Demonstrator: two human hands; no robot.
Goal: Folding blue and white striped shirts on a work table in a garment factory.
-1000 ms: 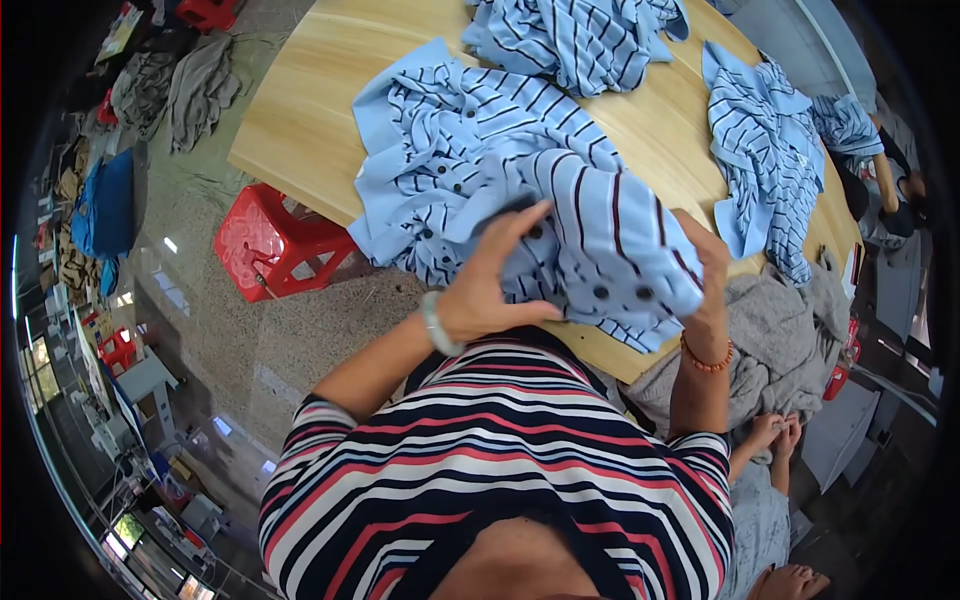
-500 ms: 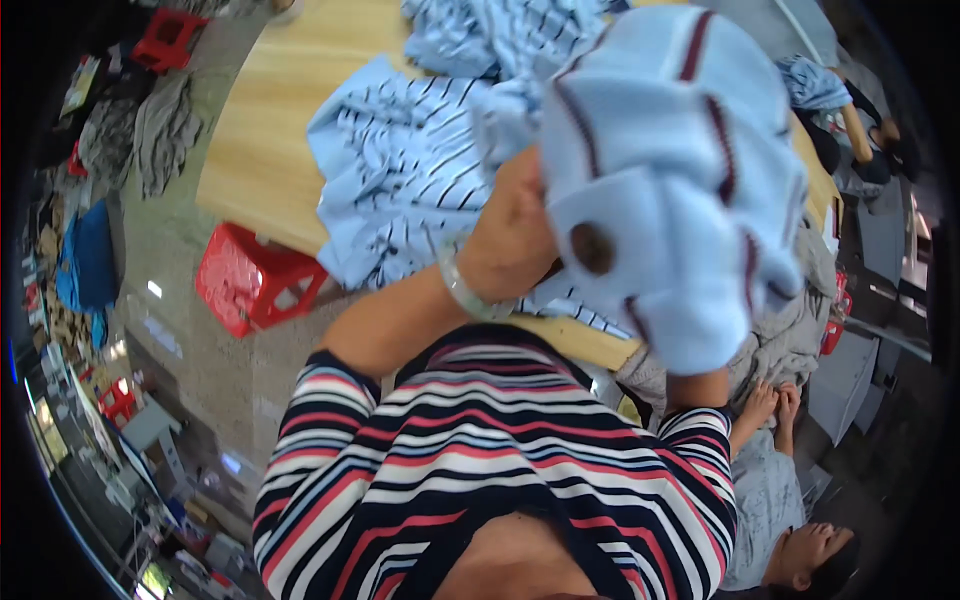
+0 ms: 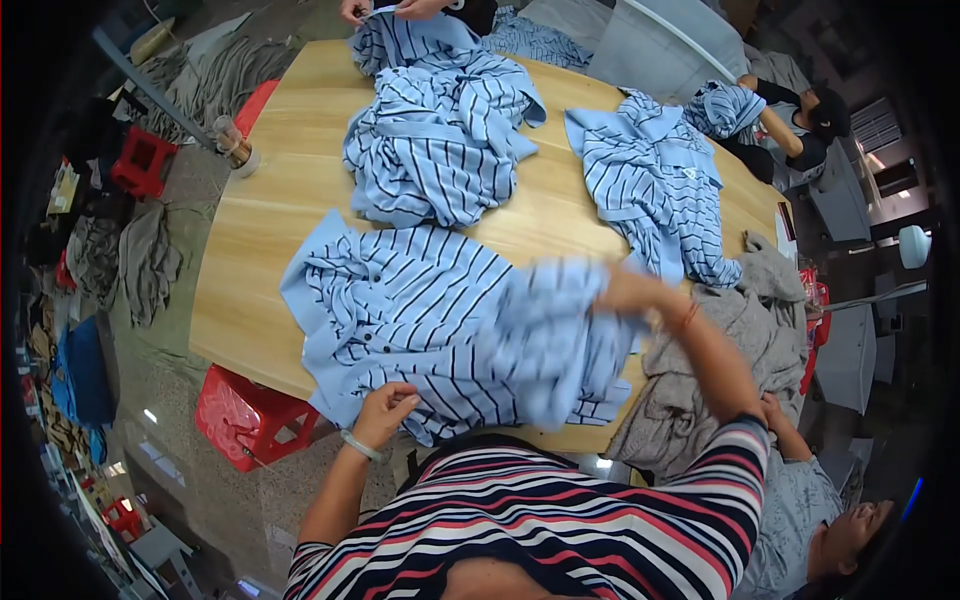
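A light blue knit cardigan [image 3: 430, 285] with dark stripes and dark buttons lies spread on the near part of the table. My left hand [image 3: 388, 412], wearing a pale bangle, rests at its near left edge, thumb and fingers apart. My right hand [image 3: 635, 292], blurred by motion, grips a bunched striped cardigan [image 3: 560, 345] above the right side of the spread one. Blur hides whether the bunched cloth is a separate piece.
The wooden table [image 3: 260, 270] also bears a heap of striped garments [image 3: 440, 150] and another striped garment [image 3: 650, 180]. Grey knitwear [image 3: 700, 350] lies at the right. A red stool [image 3: 245, 415] stands left. Co-workers' hands [image 3: 400, 8] hold cloth at the far edge.
The striped cloth held up close has come down toward the table. My left hand has let go of it and moved down left; my right hand now shows above the cloth.
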